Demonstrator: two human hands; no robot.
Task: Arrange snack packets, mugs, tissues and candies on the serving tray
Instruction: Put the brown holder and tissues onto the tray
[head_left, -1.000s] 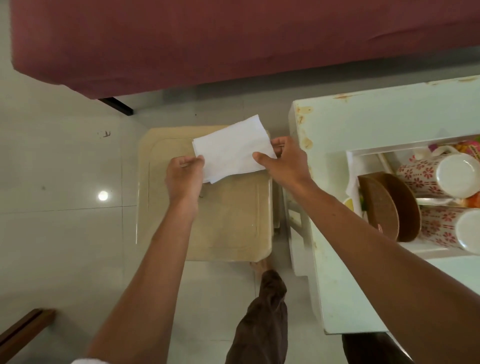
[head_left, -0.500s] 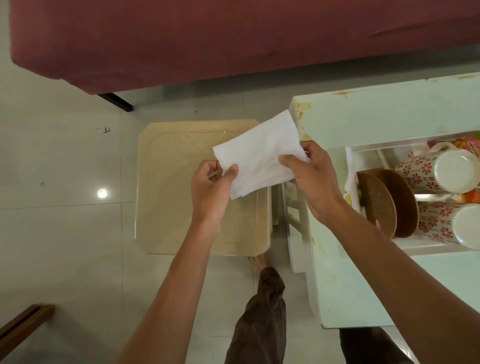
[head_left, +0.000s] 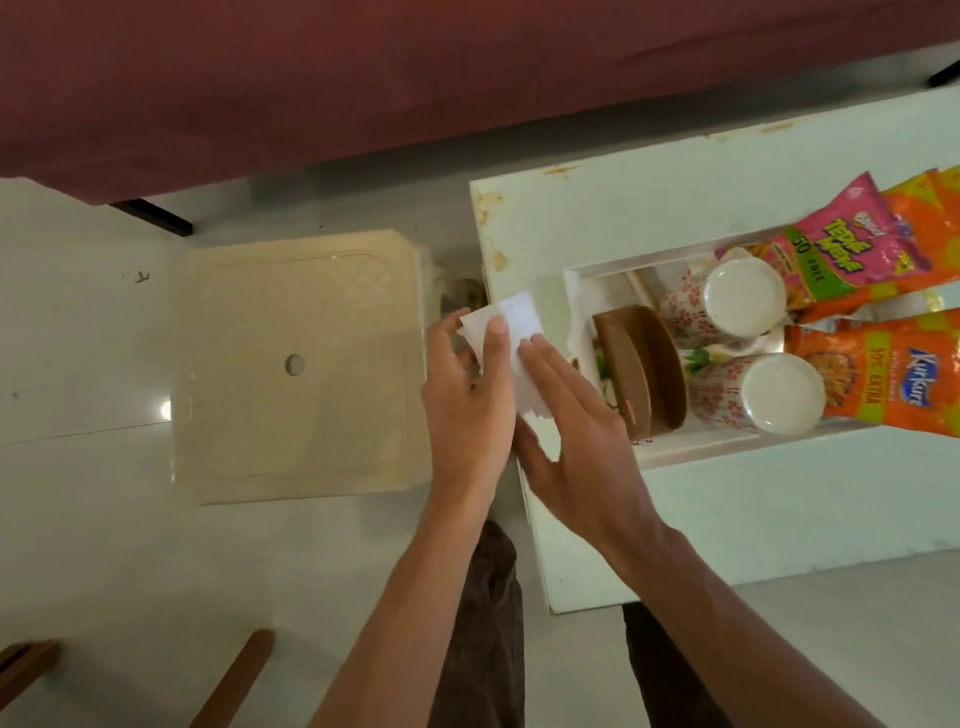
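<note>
A folded white tissue (head_left: 519, 325) is pinched between my left hand (head_left: 467, 395) and my right hand (head_left: 566, 415), just left of the white serving tray (head_left: 576, 275) on the pale table (head_left: 675, 519). My left thumb presses on the tissue's top; my right fingers lie flat against it. In the tray stand two floral mugs (head_left: 727, 306) (head_left: 763, 400), brown wooden bowls (head_left: 644, 364), a pink snack packet (head_left: 831, 249) and an orange Kurkure packet (head_left: 893, 374).
A beige plastic stool (head_left: 296, 364) stands on the tiled floor to the left of my hands. A maroon sofa (head_left: 363, 78) fills the top. Wooden furniture parts (head_left: 234, 675) show at the bottom left. My legs are below.
Both hands carried the tissue from above the stool rightward to the table's left edge. The tissue is now folded smaller. The view shifted right, showing the snack packets.
</note>
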